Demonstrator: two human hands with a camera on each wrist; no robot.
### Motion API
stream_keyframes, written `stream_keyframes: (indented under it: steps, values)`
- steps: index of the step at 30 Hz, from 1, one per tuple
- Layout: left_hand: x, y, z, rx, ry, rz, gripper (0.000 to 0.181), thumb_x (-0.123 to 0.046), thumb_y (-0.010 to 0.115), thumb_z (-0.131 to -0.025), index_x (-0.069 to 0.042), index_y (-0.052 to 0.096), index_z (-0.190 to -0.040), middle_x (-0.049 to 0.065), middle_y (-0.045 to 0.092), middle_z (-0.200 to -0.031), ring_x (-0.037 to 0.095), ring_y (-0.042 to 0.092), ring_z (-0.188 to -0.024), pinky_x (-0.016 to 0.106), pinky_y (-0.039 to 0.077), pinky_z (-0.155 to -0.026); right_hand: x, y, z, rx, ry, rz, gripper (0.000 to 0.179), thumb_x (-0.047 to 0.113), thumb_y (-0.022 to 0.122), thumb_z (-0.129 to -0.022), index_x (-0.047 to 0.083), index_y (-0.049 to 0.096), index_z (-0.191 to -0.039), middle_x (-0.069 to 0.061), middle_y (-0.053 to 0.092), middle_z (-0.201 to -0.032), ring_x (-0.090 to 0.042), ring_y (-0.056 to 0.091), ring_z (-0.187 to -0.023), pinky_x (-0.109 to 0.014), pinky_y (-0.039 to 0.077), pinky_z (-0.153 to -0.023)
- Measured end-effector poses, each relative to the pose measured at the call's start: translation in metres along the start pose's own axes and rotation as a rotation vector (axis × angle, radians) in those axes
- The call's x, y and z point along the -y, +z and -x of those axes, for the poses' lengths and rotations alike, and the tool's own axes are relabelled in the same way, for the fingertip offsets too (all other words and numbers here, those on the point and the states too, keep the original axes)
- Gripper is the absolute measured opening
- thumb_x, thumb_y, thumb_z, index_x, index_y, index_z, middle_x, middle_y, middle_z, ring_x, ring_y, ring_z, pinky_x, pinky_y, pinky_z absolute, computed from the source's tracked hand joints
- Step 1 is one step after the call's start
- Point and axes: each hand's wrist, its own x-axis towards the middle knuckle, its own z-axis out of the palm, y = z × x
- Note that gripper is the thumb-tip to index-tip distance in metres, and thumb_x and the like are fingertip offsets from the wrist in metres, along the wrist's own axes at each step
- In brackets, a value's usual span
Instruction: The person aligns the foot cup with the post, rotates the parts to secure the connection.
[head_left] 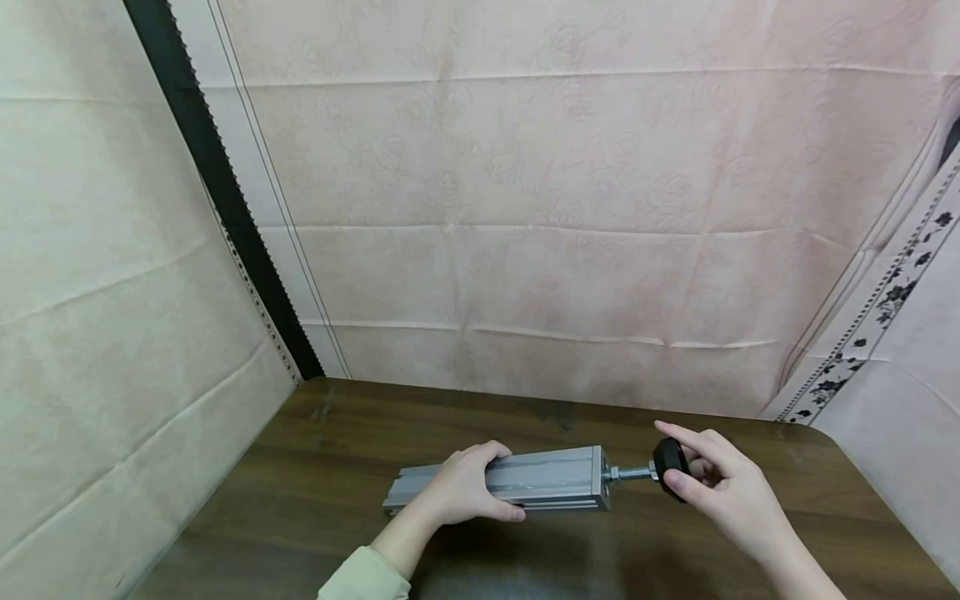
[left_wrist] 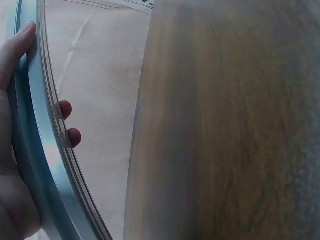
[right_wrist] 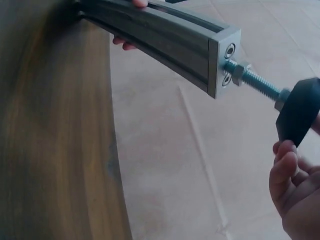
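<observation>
A silver aluminium profile (head_left: 551,477) is held lengthwise above the brown table in the head view. My left hand (head_left: 471,485) grips it around the middle, thumb on the near side. In the left wrist view fingertips (left_wrist: 74,137) show past the far edge of the profile (left_wrist: 47,130). From its right end cap (right_wrist: 225,62) a threaded rod (right_wrist: 260,84) with a hex nut (right_wrist: 241,72) sticks out. On the rod's outer end sits a black levelling foot (head_left: 670,469). My right hand (head_left: 723,483) pinches this foot by its rim between thumb and fingers.
The brown wooden table (head_left: 337,433) has rounded far corners. Pale cloth (head_left: 562,208) hangs behind it, with further cloth panels at the left (head_left: 112,292) and right (head_left: 907,400). A black strip (head_left: 232,200) runs down the left corner.
</observation>
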Motion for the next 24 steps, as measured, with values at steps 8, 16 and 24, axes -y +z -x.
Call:
stream_keyframes:
  steps: [8, 16, 24]
  values:
    - [-0.001, -0.002, 0.0, -0.007, -0.003, 0.013, 0.071, -0.057, 0.079, -0.06, -0.021, 0.057, -0.117, -0.008, 0.059, -0.112, 0.013, 0.053, -0.095, 0.036, 0.043, -0.082, 0.011, -0.004, -0.004, 0.047, 0.056, 0.017, 0.05, 0.001, 0.066, -0.084, 0.015, 0.055, -0.131, 0.008, 0.048, -0.104, -0.008, 0.047, -0.054, -0.025, 0.036, -0.048]
    - [0.0, -0.003, -0.001, -0.024, 0.02, 0.038, 0.071, -0.055, 0.08, -0.059, -0.02, 0.057, -0.116, -0.008, 0.059, -0.109, 0.01, 0.053, -0.092, 0.034, 0.044, -0.081, 0.009, -0.015, -0.003, 0.228, -0.075, -0.116, 0.081, -0.009, 0.073, -0.073, 0.006, 0.035, -0.143, 0.002, 0.038, -0.123, -0.01, 0.053, -0.065, -0.026, 0.041, -0.052]
    - [0.001, -0.002, -0.001, -0.013, 0.009, 0.042, 0.07, -0.054, 0.08, -0.06, -0.02, 0.057, -0.116, -0.008, 0.059, -0.107, 0.01, 0.053, -0.091, 0.034, 0.044, -0.08, 0.002, -0.014, 0.0, 0.207, -0.108, -0.08, 0.083, -0.008, 0.076, -0.07, 0.005, 0.036, -0.143, 0.003, 0.042, -0.113, -0.008, 0.053, -0.063, -0.025, 0.039, -0.051]
